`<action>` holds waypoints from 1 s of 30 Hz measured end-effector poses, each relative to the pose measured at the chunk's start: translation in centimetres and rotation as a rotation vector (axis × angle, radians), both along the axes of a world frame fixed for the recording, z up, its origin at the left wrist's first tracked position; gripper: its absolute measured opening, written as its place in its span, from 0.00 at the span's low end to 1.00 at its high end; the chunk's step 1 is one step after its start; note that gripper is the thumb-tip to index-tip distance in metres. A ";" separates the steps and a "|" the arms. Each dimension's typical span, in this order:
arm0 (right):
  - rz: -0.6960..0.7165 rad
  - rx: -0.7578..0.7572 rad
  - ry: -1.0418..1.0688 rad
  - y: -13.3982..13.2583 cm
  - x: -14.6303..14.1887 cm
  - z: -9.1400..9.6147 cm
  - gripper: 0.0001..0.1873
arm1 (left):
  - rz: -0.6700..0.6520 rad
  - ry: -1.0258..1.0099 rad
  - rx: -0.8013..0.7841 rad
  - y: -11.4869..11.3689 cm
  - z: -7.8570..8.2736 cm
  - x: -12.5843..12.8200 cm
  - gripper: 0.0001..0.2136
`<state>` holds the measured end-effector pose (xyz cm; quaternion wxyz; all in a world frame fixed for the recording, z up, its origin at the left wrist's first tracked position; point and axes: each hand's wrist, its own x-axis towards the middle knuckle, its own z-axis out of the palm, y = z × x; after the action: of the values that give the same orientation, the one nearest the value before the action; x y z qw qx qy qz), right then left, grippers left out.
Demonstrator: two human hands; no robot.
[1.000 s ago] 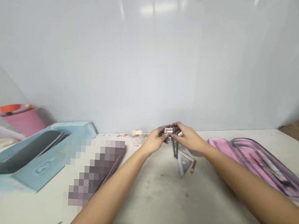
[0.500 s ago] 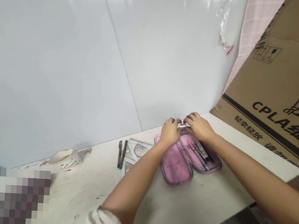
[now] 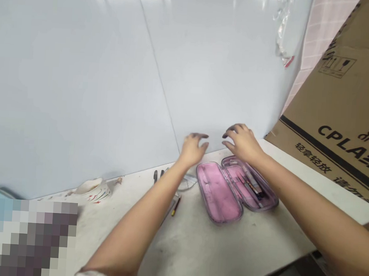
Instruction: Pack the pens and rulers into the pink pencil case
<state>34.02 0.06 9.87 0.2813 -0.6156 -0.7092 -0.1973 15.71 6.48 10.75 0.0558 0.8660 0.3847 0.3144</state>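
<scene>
The left arm hides part of some clear rulers (image 3: pixel 188 182) and two dark pens (image 3: pixel 155 176) near the middle of the frame. In the lower left, blurry squares cover a dark purple thing (image 3: pixel 45 246), so I can't tell what it is. A blue thing (image 3: pixel 4 191) is cut off by the left edge.

The pink pencil case (image 3: pixel 220 192) lies wide open, right of the middle and low down. Its right half holds some thin pens (image 3: pixel 253 186) and a small pale thing at the far end, too small to make out. The left hand (image 3: pixel 192 150) and right hand (image 3: pixel 241 142) are up behind the case, with fingers bent and spread apart.

A short pencil (image 3: pixel 175 206) lies by the rulers. A paper cup (image 3: pixel 95 191) lies at the left on the white, smudgy surface (image 3: pixel 202 255). A shiny pale wall (image 3: pixel 81 86) stands behind, and a big brown box (image 3: pixel 340 97) fills the right side.
</scene>
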 end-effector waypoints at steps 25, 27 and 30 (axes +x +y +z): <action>0.244 0.102 -0.068 -10.1 -17.8 -8.3 0.10 | 0.020 -0.459 -0.528 -13.8 -8.7 -14.1 0.11; 0.280 0.167 -0.091 -11.1 -16.5 -8.4 0.09 | 0.003 -0.612 -0.595 -13.9 -8.6 -12.5 0.11; 0.241 0.202 -0.063 -11.9 -14.0 -8.6 0.08 | -0.071 -0.715 -0.667 -14.1 -8.5 -9.8 0.09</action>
<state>20.06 -11.82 1.24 0.3411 -0.4881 -0.7628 -0.2519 5.91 -7.63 2.24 0.4694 0.6514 0.3913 0.4497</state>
